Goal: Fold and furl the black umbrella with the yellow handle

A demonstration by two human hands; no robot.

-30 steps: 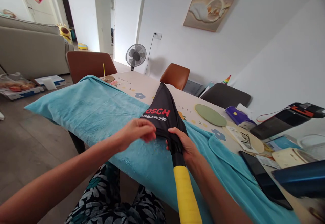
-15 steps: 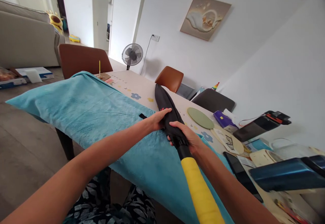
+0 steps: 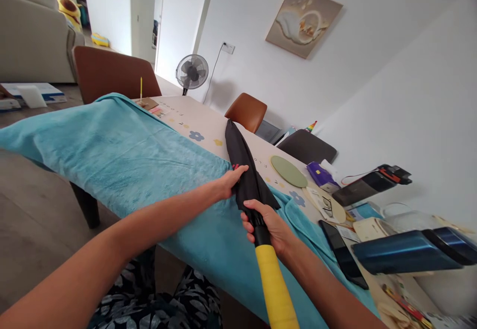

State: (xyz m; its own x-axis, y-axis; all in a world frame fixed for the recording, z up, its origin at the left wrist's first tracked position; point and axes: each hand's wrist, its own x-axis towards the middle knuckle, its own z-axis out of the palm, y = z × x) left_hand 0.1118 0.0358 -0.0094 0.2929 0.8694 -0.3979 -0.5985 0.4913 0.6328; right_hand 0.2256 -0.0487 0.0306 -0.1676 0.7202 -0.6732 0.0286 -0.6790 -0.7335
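Note:
A folded black umbrella (image 3: 245, 157) with a yellow-wrapped handle (image 3: 276, 287) points away from me over the table. My left hand (image 3: 231, 180) is closed on the black canopy near a small red mark, thumb on top, its other fingers mostly hidden. Lower down, my right hand (image 3: 265, 222) wraps around the umbrella where the canopy meets the black collar above the handle. A flap of canopy hangs loose to the right, just above that hand. Beneath lies a light blue cloth (image 3: 149, 155), spread over the table's near side.
On the right are a green oval mat (image 3: 288, 171), a purple tissue pack (image 3: 322, 176), glasses (image 3: 327, 206), a phone (image 3: 343, 254), a dark bottle (image 3: 367, 187) and a blue bottle (image 3: 406, 250). A fan (image 3: 192, 72) and brown chairs (image 3: 117, 75) stand beyond.
My right hand has slid down toward the handle's collar, and a canopy flap now sticks out to the right. My left hand still holds the canopy. The view has shifted slightly.

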